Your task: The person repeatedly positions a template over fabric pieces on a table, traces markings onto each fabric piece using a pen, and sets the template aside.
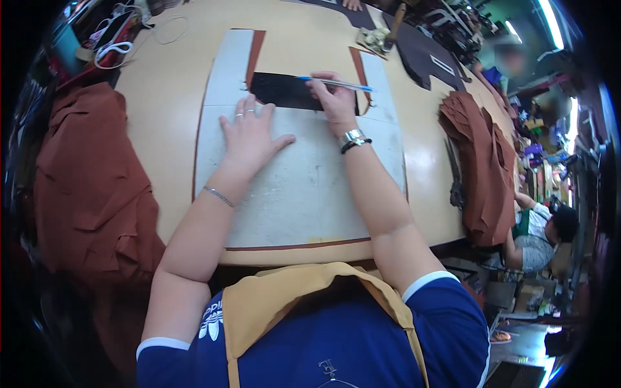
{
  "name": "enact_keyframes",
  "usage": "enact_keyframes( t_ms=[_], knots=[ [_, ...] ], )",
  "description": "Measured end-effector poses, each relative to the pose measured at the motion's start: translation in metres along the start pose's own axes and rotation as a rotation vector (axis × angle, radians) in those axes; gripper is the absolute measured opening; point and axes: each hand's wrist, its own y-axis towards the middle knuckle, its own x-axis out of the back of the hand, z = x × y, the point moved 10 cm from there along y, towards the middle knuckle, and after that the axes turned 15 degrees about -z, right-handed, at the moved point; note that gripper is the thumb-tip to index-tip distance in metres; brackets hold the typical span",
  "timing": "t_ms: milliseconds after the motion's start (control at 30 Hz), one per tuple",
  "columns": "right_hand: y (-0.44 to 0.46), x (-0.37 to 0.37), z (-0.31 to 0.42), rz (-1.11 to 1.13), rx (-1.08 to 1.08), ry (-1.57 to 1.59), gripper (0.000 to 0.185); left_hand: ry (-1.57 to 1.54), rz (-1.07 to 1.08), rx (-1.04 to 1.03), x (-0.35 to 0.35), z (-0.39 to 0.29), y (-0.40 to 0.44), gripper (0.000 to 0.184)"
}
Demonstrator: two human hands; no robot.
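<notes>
A large pale template (291, 187) lies on reddish-brown material (257, 48), which shows along its edges and beside its two upper arms. Between those arms is a black strip (284, 89). My left hand (252, 132) rests flat on the template with fingers spread, its fingertips near the strip's lower left edge. Over the strip's right part, my right hand (333, 100) grips a blue and clear pen (352, 85), held nearly level.
Brown material is piled at the left (97, 181) and right (479, 168) table edges. Dark pieces (420, 52) and a brush (394, 27) lie at the back right. White cables (113, 48) are at the back left. A co-worker (540, 233) is at the right.
</notes>
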Motion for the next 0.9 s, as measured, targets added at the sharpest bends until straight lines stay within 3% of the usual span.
enact_keyframes(
  t_ms=[100, 267, 900],
  knots=[
    [0.016, 0.091, 0.006, -0.164, 0.158, -0.208, 0.014, 0.012, 0.001, -0.004, -0.002, -0.001, 0.001, 0.076],
    [0.028, 0.188, -0.006, -0.370, 0.166, -0.301, 0.009, 0.025, 0.002, -0.005, -0.003, 0.000, 0.000, 0.077],
    [0.025, 0.180, -0.011, -0.315, 0.203, -0.496, 0.014, 0.015, -0.010, -0.022, -0.001, 0.001, -0.001, 0.077]
  ],
)
